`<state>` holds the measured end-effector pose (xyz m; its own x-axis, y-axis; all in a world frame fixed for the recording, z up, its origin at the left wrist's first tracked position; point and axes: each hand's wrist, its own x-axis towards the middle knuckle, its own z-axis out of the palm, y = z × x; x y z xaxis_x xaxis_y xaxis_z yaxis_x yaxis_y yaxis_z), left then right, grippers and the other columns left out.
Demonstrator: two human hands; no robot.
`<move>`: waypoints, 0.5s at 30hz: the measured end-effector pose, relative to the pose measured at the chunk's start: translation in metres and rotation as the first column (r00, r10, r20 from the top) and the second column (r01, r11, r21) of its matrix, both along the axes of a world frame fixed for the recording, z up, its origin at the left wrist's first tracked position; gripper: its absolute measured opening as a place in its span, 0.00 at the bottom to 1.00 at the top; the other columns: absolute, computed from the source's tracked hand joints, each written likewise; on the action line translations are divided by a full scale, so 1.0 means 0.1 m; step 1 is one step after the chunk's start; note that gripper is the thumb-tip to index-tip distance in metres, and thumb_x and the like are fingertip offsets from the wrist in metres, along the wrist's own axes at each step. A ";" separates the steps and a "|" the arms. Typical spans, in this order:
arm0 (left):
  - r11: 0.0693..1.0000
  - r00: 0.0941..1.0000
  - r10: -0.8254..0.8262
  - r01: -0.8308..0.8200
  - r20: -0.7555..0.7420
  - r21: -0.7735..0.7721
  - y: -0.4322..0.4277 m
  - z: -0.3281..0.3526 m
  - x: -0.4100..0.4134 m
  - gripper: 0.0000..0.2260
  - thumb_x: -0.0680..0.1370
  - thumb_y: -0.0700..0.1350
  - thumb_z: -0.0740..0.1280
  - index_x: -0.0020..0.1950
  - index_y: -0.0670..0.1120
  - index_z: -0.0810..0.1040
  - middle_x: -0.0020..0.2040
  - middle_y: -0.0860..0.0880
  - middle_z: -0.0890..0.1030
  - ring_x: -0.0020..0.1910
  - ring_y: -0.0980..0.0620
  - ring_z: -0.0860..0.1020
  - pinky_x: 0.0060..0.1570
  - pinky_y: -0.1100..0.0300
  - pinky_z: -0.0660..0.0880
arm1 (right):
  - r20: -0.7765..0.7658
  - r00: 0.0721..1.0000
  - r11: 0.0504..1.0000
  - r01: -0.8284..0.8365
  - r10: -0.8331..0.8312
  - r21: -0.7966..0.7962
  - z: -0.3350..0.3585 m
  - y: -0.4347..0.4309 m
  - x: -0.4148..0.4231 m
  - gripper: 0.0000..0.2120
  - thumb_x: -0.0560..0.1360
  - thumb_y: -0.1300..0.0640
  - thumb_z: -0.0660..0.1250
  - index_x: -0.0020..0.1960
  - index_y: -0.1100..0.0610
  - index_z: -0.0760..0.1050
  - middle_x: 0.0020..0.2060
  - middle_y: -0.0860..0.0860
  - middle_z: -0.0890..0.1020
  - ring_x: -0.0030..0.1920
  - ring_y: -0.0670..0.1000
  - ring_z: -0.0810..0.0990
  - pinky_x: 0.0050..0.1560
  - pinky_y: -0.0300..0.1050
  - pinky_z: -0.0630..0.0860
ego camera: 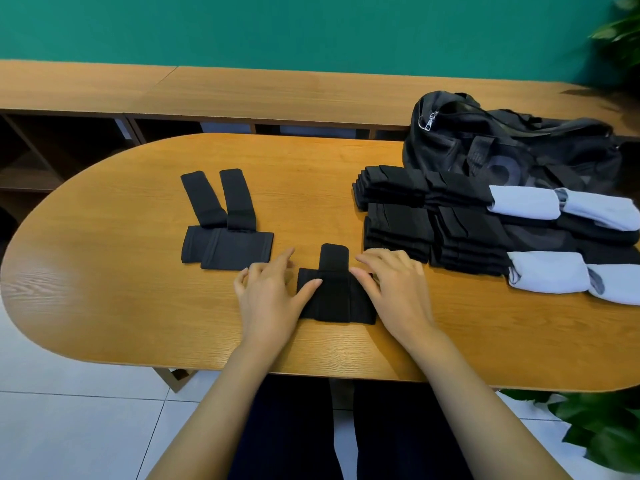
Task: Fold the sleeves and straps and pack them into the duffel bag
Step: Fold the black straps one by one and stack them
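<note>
Two hands are resting on one black folded strap (334,301), which is lying flat near the near edge of the oval wooden table (104,282); a short tab of it is sticking out on the far side.

- Left hand (273,299): fingers are lying straight and spread on the wood, with the thumb pressing on the strap's left part. It is gripping nothing.
- Right hand (394,289): fingers are lying loosely extended, close together, with the tips touching the strap's right edge. No pinch is visible.

Further left, well apart from the hands, a second black strap set (225,245) is lying with two long tabs pointing away from the person.

To the right, stacks of folded black pieces (405,220) are sitting in rows, with two pale grey rolled sleeves (554,207) lying on and beside them.

Behind the stacks, the black duffel bag (512,143) is slumping at the table's far right, touching the rear stack. Whether its zip is open I cannot tell.
</note>
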<state>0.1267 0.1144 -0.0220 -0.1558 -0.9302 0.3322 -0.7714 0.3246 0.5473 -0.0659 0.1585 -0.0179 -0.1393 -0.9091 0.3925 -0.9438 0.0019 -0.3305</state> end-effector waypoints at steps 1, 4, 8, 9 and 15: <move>0.999 0.999 -0.033 0.033 0.022 -0.028 -0.01 -0.01 0.03 0.29 0.74 0.62 0.68 0.72 0.51 0.72 0.57 0.55 0.80 0.61 0.52 0.72 0.67 0.50 0.60 | -0.020 1.000 1.000 -0.018 0.018 0.013 0.00 0.04 0.00 0.24 0.80 0.39 0.52 0.63 0.51 0.79 0.60 0.46 0.80 0.61 0.49 0.75 0.60 0.48 0.68; 0.977 0.976 -0.210 0.212 0.051 -0.026 -0.04 -0.04 0.11 0.30 0.75 0.65 0.64 0.72 0.52 0.71 0.70 0.55 0.73 0.71 0.54 0.65 0.73 0.49 0.53 | -0.037 0.991 0.982 -0.118 0.125 0.146 -0.01 0.16 0.01 0.28 0.79 0.36 0.47 0.72 0.47 0.70 0.71 0.44 0.71 0.72 0.46 0.65 0.71 0.47 0.57; 0.898 0.896 -0.437 0.428 0.085 0.102 -0.08 -0.09 0.16 0.36 0.72 0.73 0.54 0.75 0.56 0.66 0.76 0.61 0.62 0.77 0.61 0.50 0.76 0.47 0.38 | -0.057 0.969 0.912 -0.207 0.242 0.353 -0.07 0.28 0.01 0.32 0.77 0.30 0.41 0.77 0.41 0.58 0.77 0.40 0.56 0.78 0.45 0.47 0.76 0.52 0.39; 0.878 0.877 -0.472 0.458 0.092 0.138 -0.08 -0.11 0.17 0.38 0.71 0.75 0.54 0.76 0.57 0.64 0.76 0.62 0.60 0.77 0.62 0.48 0.76 0.46 0.35 | -0.049 0.966 0.898 -0.215 0.253 0.385 -0.10 0.29 0.00 0.33 0.77 0.30 0.40 0.78 0.40 0.56 0.78 0.40 0.53 0.78 0.45 0.44 0.77 0.54 0.37; 0.850 0.851 -0.513 0.487 0.111 0.199 -0.03 -0.16 0.24 0.36 0.71 0.70 0.60 0.76 0.58 0.63 0.77 0.61 0.59 0.78 0.62 0.46 0.74 0.46 0.30 | -0.011 0.959 0.866 -0.249 0.282 0.433 -0.14 0.30 -0.06 0.35 0.73 0.26 0.42 0.77 0.36 0.50 0.77 0.35 0.45 0.77 0.45 0.35 0.76 0.58 0.33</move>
<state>0.1505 0.1111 -0.0382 -0.6510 -0.7494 0.1208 -0.6061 0.6090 0.5116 -0.0718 0.1882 -0.0324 0.1448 -0.9887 -0.0380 -0.9495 -0.1280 -0.2866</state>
